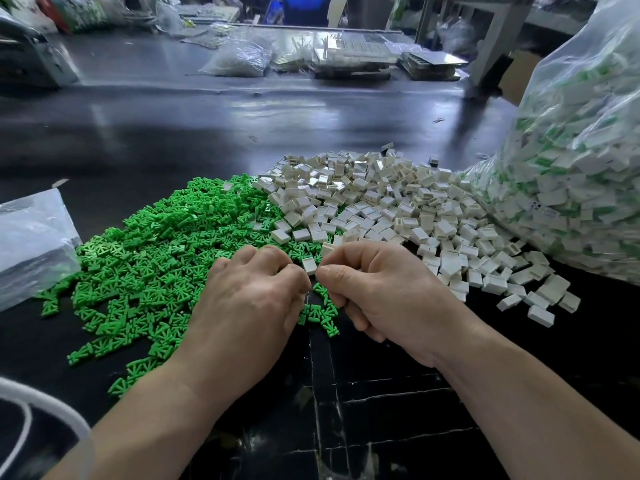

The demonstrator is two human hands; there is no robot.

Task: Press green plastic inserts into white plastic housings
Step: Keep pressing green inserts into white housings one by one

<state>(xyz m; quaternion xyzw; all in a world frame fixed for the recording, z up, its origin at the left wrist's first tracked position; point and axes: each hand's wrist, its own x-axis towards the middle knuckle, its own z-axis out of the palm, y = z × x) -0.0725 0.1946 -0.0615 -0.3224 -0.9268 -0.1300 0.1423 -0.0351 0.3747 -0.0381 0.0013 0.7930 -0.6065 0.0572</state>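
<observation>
Seating an insert looks like the step in hand, judging from the task and the pose. Left to right, everything placed off the held housing (309, 266).

- **Far left of it:** a clear bag (31, 244) lies flat on the dark table (381, 410).
- **Between that bag and the held housing:** green inserts (156, 244) lie in a loose pile, some running under both hands.
- **At its left edge:** left hand (252, 299), fingers curled tight and pinching it.
- **At its right edge:** right hand (377, 292), thumb and forefinger clamped on it, other fingers folded under.
- **Hidden:** possibly a green insert sits between the fingertips, but they cover that spot, so cannot tell.
- **Behind and right of the held housing:** white housings (381, 202) in a heap.
- **Far right:** a big bag (571, 168) full of white-and-green pieces, likely finished ones.

Doing it well:
- Line the insert up square with the housing's open slot before pushing. A tilted entry would probably jam or bend the thin green legs.
- Brace the housing with one hand and push straight with the other thumb until flush.
- The parts are small and look slick, so pinch the flat sides, not the corners.
- Work just above the pile so no stray insert gets caught underneath.
</observation>
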